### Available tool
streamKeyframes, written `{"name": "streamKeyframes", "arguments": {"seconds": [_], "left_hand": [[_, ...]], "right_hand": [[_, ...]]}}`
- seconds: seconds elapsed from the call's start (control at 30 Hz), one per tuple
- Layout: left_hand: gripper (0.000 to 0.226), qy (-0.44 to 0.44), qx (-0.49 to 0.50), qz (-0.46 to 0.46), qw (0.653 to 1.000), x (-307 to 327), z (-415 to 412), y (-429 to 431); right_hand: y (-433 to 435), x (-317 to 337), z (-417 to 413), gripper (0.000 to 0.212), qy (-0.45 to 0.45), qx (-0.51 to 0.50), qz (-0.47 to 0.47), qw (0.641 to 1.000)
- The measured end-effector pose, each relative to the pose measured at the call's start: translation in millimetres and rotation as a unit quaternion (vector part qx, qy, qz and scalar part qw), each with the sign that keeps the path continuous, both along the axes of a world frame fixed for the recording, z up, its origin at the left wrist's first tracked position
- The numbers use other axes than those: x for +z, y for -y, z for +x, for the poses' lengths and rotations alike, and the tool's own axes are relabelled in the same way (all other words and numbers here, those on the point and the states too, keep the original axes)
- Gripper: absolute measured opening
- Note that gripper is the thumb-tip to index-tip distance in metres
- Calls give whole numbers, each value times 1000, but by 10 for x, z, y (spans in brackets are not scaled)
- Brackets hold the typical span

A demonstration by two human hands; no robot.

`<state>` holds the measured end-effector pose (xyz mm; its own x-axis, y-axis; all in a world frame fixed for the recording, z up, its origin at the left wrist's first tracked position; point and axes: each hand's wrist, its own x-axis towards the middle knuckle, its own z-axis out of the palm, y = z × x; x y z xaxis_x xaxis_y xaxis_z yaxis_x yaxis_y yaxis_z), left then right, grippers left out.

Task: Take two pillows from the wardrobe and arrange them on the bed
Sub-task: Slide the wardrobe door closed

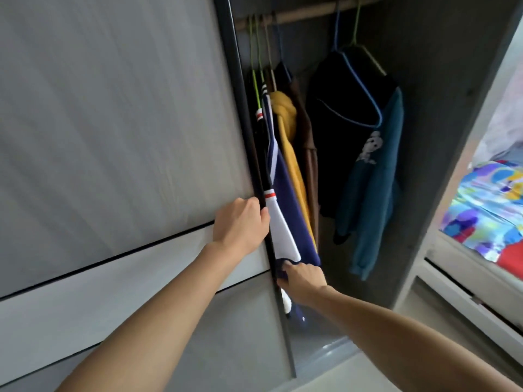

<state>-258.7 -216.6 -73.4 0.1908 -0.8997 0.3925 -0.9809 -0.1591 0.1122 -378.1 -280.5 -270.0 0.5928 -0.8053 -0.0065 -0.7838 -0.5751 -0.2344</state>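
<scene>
The wardrobe stands in front of me with its grey sliding door pushed partly to the left. My left hand grips the dark right edge of that door at mid height. My right hand rests lower on the same edge, fingers curled against the hem of a navy and white garment. Inside the open section hang several clothes on a wooden rail. No pillow is visible in the wardrobe. The bed, with a bright multicoloured cover, shows at the far right.
A yellow garment, a brown one and a dark teal hoodie hang from coloured hangers. A clear plastic box sits low inside the wardrobe. The grey wardrobe side panel separates it from the white bed frame with drawers.
</scene>
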Motion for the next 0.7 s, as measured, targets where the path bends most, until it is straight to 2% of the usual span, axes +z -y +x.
{"name": "streamKeyframes", "arguments": {"seconds": [0.23, 0.4, 0.53, 0.7], "left_hand": [[30, 6, -6, 6, 1000, 45, -775, 679], [24, 26, -51, -2, 998, -19, -1255, 1071], [17, 79, -107, -38, 990, 0, -1519, 1320], [15, 118, -160, -20, 980, 1, -1788, 1561]], "right_hand": [[637, 153, -1241, 35, -20, -41, -20, 999], [970, 183, -2049, 40, -14, -74, -38, 996], [1221, 229, -2501, 39, -14, -111, -45, 993], [1437, 279, -2808, 40, -1, -160, -58, 985]]}}
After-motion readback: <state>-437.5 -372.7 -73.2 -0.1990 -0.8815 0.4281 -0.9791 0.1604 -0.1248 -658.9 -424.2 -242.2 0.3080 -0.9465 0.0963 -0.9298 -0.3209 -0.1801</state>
